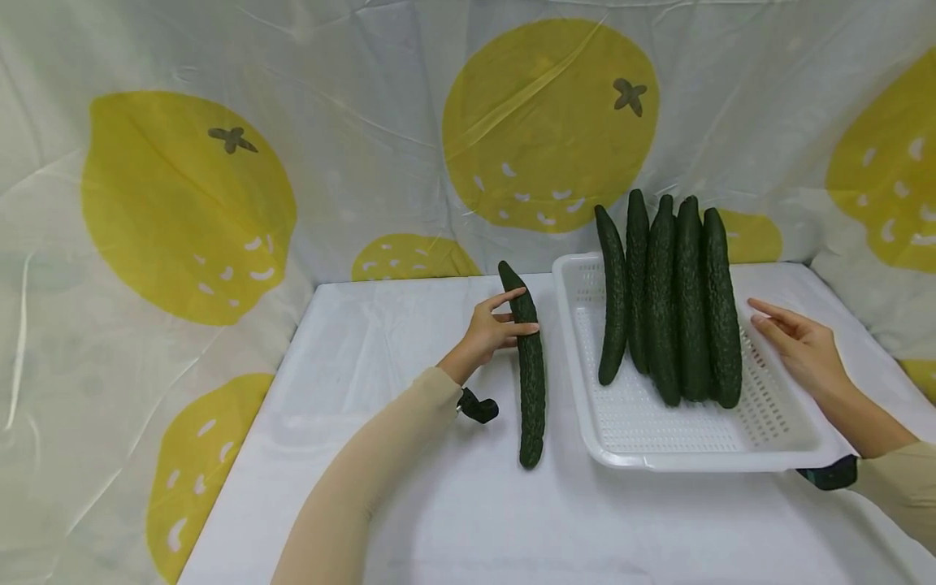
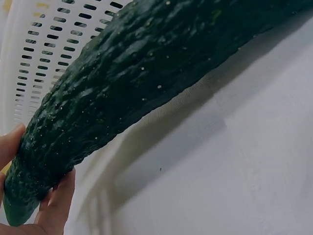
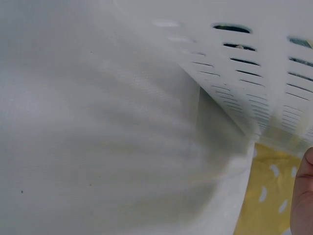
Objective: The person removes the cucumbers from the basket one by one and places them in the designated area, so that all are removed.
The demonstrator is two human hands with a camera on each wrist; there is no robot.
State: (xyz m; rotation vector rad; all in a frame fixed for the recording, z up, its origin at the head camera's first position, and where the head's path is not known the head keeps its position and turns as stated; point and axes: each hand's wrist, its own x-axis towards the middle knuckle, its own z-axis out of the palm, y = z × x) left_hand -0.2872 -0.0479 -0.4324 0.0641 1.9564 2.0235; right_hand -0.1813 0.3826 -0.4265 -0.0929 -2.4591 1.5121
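My left hand (image 1: 491,329) grips a long dark-green cucumber (image 1: 532,390) near its upper end, left of the basket. Up close in the left wrist view, the thumb and fingers (image 2: 59,200) lie on opposite sides of the bumpy cucumber (image 2: 112,88). Several more cucumbers (image 1: 661,309) lie side by side in a white perforated plastic basket (image 1: 621,451), their tops leaning over its far rim. At the basket's right rim is my right hand (image 1: 804,345), its fingers fairly straight and holding nothing; whether they touch the rim is unclear. Only a bit of that hand (image 3: 302,200) shows in the right wrist view.
A white cloth covers the table (image 1: 453,520). Behind and to the sides hangs a pale curtain (image 1: 366,146) printed with big yellow lemons. Dark wrist devices (image 1: 478,406) sit at both sleeves, the right one (image 1: 829,473) by the basket's near right corner.
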